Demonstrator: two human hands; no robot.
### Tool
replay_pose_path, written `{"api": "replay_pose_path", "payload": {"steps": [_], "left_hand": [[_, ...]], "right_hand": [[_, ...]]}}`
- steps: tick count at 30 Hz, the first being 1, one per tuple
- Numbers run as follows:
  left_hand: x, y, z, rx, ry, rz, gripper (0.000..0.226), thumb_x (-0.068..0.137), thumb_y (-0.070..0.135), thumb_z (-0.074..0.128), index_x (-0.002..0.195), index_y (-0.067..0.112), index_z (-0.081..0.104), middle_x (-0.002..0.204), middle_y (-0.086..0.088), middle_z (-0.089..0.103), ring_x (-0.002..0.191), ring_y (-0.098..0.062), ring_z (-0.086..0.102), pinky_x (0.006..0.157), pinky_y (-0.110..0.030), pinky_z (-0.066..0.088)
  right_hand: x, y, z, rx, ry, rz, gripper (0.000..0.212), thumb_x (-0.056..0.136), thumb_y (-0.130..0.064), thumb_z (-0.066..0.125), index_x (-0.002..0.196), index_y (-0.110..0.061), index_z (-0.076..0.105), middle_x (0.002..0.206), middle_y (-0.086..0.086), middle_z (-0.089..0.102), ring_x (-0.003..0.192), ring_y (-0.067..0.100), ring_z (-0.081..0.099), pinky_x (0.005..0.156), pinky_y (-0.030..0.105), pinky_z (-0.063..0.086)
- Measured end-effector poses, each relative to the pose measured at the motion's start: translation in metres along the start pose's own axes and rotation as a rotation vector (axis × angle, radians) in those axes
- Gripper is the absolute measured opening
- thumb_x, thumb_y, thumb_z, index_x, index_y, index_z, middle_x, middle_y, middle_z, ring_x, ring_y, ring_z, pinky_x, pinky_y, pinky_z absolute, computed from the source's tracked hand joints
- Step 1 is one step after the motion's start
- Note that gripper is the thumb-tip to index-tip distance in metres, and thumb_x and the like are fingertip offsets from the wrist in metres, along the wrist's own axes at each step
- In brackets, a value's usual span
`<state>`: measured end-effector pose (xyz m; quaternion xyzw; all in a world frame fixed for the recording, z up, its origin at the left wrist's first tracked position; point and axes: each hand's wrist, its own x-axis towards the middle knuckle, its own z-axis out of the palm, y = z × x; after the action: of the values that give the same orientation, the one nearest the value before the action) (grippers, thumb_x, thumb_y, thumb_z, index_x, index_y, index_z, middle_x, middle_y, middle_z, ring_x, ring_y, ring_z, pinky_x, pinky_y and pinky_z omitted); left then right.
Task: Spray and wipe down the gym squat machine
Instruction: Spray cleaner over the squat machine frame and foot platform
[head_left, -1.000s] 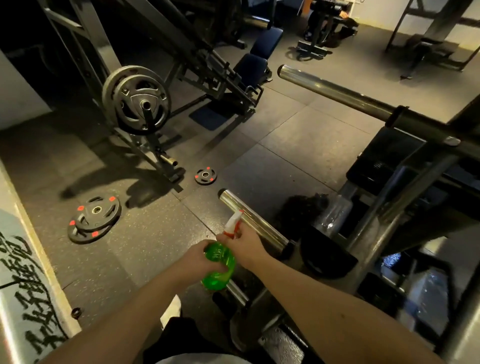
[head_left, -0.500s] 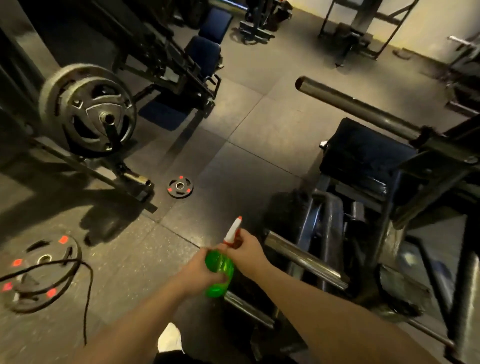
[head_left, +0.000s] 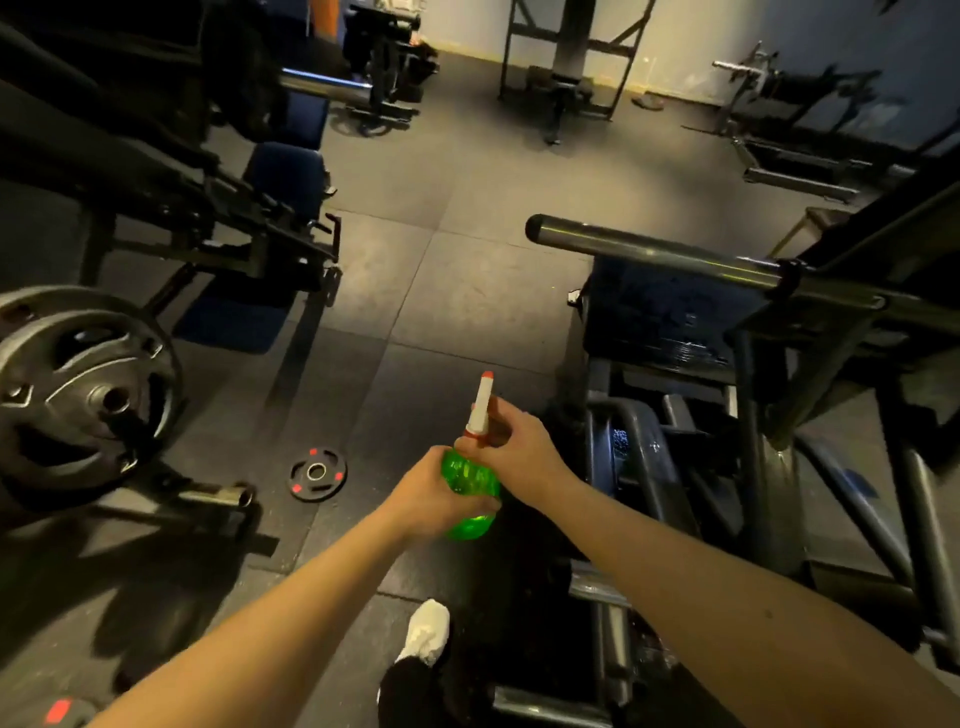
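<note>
I hold a green spray bottle (head_left: 470, 488) with a white and red nozzle in front of me, nozzle pointing up and away. My left hand (head_left: 434, 493) grips the green body from the left. My right hand (head_left: 522, 449) curls round the neck and trigger under the nozzle. The squat machine (head_left: 727, 415) fills the right side: a chrome bar (head_left: 649, 252) juts left above a dark back pad (head_left: 660, 306), with black tubular frame below. No cloth is in view.
A plate-loaded machine with a large weight plate (head_left: 83, 395) stands at left. A small plate with red marks (head_left: 317, 473) lies on the rubber floor. My white shoe (head_left: 428, 631) is below. More gym equipment lines the far wall.
The view has swung up and to the right, bringing more of the squat machine and the far room into sight. Both hands have kept their hold on the bottle, its nozzle now more upright.
</note>
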<state>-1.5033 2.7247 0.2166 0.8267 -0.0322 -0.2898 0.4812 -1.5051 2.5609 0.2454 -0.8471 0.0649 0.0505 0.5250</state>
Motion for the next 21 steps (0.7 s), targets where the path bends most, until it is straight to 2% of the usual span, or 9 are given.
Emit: {"api": "replay_pose_path", "payload": {"steps": [3,5,7,10,14,16,18,21], "left_hand": [[0.041,0.036,-0.017,-0.01,-0.022,0.082,0.083,0.055,0.048,0.094,0.123,0.03,0.051,0.113,0.007,0.068,0.103,-0.011,0.067,0.093,-0.039,0.059],[0.068,0.061,-0.027,0.012,-0.034,0.115,0.08,0.06,0.043,0.095,0.125,0.028,0.052,0.113,0.007,0.068,0.103,-0.009,0.068,0.092,-0.036,0.059],[0.091,0.086,-0.035,0.041,-0.069,0.15,0.081,0.061,0.043,0.095,0.128,0.026,0.052,0.114,0.007,0.069,0.103,-0.008,0.069,0.094,-0.037,0.059],[0.13,0.12,-0.047,0.093,-0.125,0.193,0.09,0.051,0.056,0.091,0.127,0.028,0.052,0.116,0.008,0.07,0.105,-0.008,0.069,0.097,-0.041,0.058],[0.169,0.144,-0.049,0.091,-0.209,0.226,0.1,0.049,0.062,0.091,0.133,0.028,0.051,0.122,0.008,0.069,0.112,-0.011,0.068,0.101,-0.044,0.056],[0.182,0.15,-0.047,0.083,-0.256,0.226,0.098,0.054,0.056,0.093,0.136,0.026,0.048,0.124,0.007,0.067,0.114,-0.011,0.067,0.102,-0.042,0.056],[0.198,0.152,-0.045,0.079,-0.279,0.221,0.084,0.067,0.042,0.094,0.134,0.024,0.047,0.123,0.005,0.066,0.114,-0.011,0.066,0.101,-0.039,0.056],[0.223,0.158,-0.041,0.112,-0.333,0.25,0.071,0.072,0.034,0.092,0.127,0.031,0.047,0.123,0.006,0.065,0.115,-0.011,0.065,0.103,-0.042,0.055]], "right_hand": [[0.042,-0.003,-0.024,0.076,0.081,-0.033,0.072,0.065,-0.063,0.08,0.128,-0.033,0.062,0.117,0.003,0.067,0.11,0.015,0.067,0.102,0.042,0.056],[0.068,-0.009,-0.041,0.094,0.111,-0.04,0.083,0.067,-0.065,0.08,0.137,-0.027,0.058,0.125,0.004,0.064,0.116,0.016,0.064,0.104,0.042,0.055],[0.088,-0.018,-0.058,0.122,0.144,-0.034,0.078,0.079,-0.052,0.082,0.144,-0.02,0.053,0.131,0.005,0.063,0.123,0.018,0.061,0.106,0.044,0.053],[0.119,-0.029,-0.083,0.189,0.204,-0.034,0.064,0.091,-0.03,0.078,0.146,-0.017,0.049,0.136,0.004,0.062,0.128,0.022,0.059,0.11,0.044,0.05],[0.145,-0.033,-0.104,0.169,0.242,-0.021,0.058,0.093,-0.027,0.076,0.145,-0.017,0.051,0.135,0.003,0.063,0.128,0.021,0.058,0.11,0.043,0.049],[0.157,-0.03,-0.112,0.117,0.27,-0.018,0.054,0.092,-0.027,0.077,0.141,-0.016,0.055,0.132,0.002,0.065,0.125,0.02,0.06,0.109,0.043,0.05],[0.167,-0.023,-0.119,0.068,0.298,0.002,0.049,0.09,-0.027,0.078,0.134,-0.016,0.06,0.125,0.0,0.067,0.118,0.017,0.063,0.106,0.042,0.052],[0.175,-0.011,-0.126,0.061,0.322,0.045,0.044,0.09,-0.023,0.077,0.131,-0.013,0.063,0.121,-0.001,0.069,0.117,0.014,0.064,0.105,0.04,0.053]]}}
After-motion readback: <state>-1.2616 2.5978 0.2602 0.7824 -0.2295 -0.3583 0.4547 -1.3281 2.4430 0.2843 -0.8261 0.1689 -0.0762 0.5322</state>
